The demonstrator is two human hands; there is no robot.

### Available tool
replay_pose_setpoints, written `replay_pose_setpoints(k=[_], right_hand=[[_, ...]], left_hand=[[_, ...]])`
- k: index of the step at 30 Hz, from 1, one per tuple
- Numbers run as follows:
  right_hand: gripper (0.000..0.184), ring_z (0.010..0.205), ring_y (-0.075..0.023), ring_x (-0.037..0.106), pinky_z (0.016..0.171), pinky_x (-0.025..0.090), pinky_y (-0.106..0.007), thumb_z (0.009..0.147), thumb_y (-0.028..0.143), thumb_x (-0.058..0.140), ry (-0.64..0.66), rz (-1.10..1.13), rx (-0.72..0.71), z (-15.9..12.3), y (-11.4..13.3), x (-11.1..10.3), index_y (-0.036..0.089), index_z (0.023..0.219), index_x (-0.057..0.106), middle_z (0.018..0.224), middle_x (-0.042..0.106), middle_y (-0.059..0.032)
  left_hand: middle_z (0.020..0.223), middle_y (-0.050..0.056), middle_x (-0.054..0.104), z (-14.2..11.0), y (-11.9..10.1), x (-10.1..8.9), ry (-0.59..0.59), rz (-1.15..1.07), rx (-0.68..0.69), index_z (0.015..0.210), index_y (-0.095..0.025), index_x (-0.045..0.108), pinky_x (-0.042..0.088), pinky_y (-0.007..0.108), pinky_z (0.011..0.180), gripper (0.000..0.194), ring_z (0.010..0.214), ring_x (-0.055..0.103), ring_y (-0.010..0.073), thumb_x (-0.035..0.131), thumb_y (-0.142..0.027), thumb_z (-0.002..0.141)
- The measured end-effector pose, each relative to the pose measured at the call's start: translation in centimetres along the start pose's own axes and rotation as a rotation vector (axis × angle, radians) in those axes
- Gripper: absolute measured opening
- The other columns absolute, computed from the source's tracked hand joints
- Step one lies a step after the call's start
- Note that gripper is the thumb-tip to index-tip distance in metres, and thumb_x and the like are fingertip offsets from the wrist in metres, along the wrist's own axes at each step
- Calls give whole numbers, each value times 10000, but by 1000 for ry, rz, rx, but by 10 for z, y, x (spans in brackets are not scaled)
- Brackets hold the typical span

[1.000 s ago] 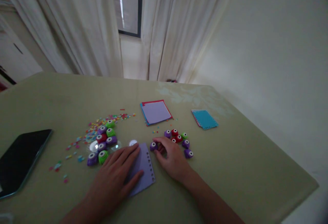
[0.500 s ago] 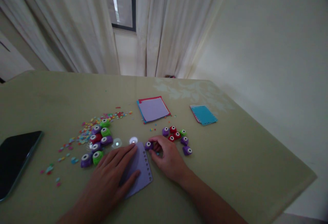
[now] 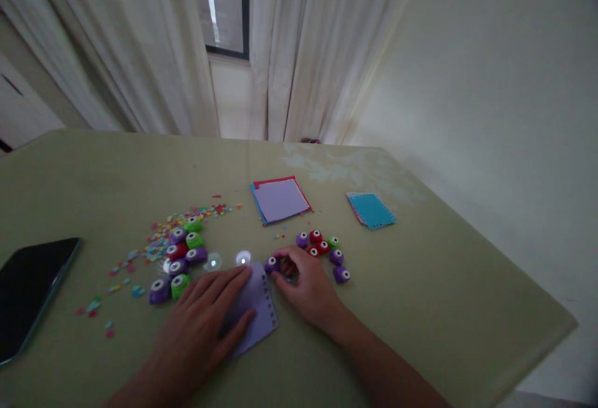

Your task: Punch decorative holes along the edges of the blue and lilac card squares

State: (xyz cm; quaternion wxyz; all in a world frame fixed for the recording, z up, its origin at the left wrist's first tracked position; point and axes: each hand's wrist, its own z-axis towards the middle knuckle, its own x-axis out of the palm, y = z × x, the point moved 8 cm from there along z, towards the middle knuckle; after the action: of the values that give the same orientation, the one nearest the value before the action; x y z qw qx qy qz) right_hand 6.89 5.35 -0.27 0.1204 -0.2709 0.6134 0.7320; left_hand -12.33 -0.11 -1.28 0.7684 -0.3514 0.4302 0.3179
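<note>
My left hand (image 3: 205, 308) lies flat with fingers stretched over a purple sheet (image 3: 260, 311), which has punched holes along its right edge. Just past that sheet's top right corner, my right hand (image 3: 308, 286) pinches a small purple one-eyed toy figure (image 3: 271, 264) between thumb and fingers, at table level. Beyond the right hand sits a loose group of similar figures, among them a red one (image 3: 323, 246) and a purple one (image 3: 341, 275). Left of the left hand is another cluster, with a green figure (image 3: 179, 285) closest to the fingers.
Confetti-like bits (image 3: 161, 233) are scattered at the left, near a dark phone or tablet (image 3: 32, 289). Farther back lie a stack of coloured sheets (image 3: 280, 199) and a smaller blue-topped stack (image 3: 372, 210). Two round light spots (image 3: 243, 258) show near the left fingertips.
</note>
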Motion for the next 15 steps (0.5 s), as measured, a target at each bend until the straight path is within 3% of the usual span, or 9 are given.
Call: replay_pose_setpoints(k=[15], right_hand=[[262,819,-169,683,764,543,-273,864,162,746,-15,100,22,0,5,-4,192,1124,729,938,756,-23]], left_hand=[[1476,49,673,0,-3,0,21,6,16,1568,-297,490,483,466,1100,580,1291,625,304,632,-473,1034]])
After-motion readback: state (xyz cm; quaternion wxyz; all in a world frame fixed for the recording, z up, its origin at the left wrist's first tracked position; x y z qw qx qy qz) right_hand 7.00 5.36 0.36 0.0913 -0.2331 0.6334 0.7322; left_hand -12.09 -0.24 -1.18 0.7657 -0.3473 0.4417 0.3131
